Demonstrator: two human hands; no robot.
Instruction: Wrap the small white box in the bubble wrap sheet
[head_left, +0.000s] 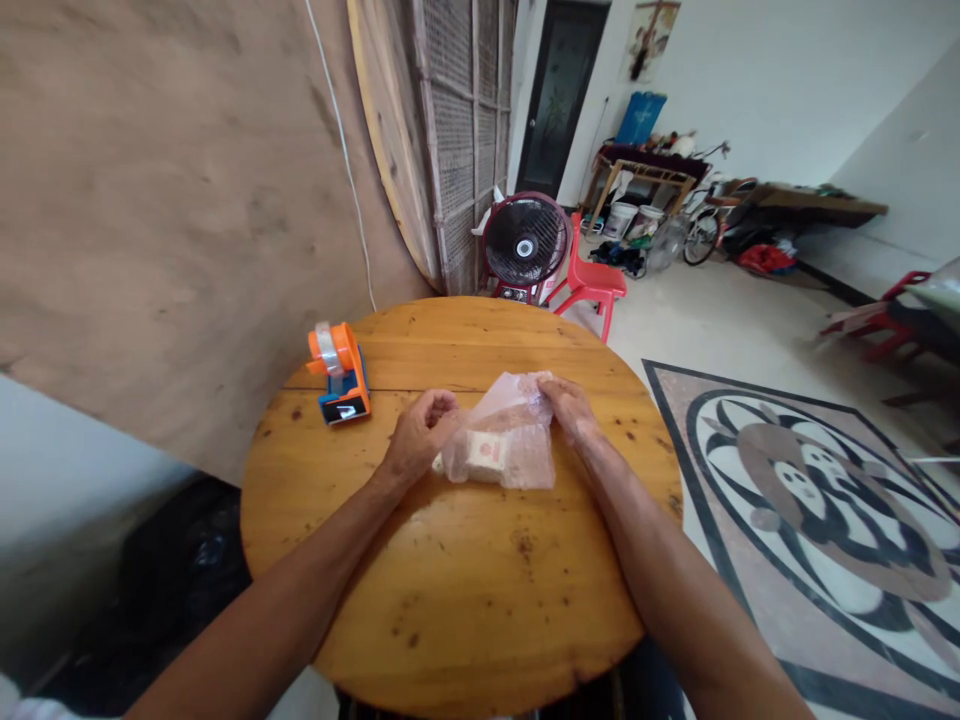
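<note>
A small cream-coloured box (486, 452) with a reddish mark on top lies on the round wooden table, under or inside a sheet of clear pinkish bubble wrap (529, 455). At the wrap's left edge is my left hand (421, 432), its fingers curled and closed on the plastic. My right hand (571, 408) pinches the wrap's upper right corner, where the plastic is bunched and raised a little. The wrap partly blurs the box's outline. Some small pale thing shows beside the left fingers, too unclear to name.
An orange and blue tape dispenser (341, 375) with a roll of clear tape stands at the left of the round wooden table (480, 610). Beyond the far edge are a fan (525, 245) and a red plastic chair (595, 280). A large wooden board (187, 200) leans on the left.
</note>
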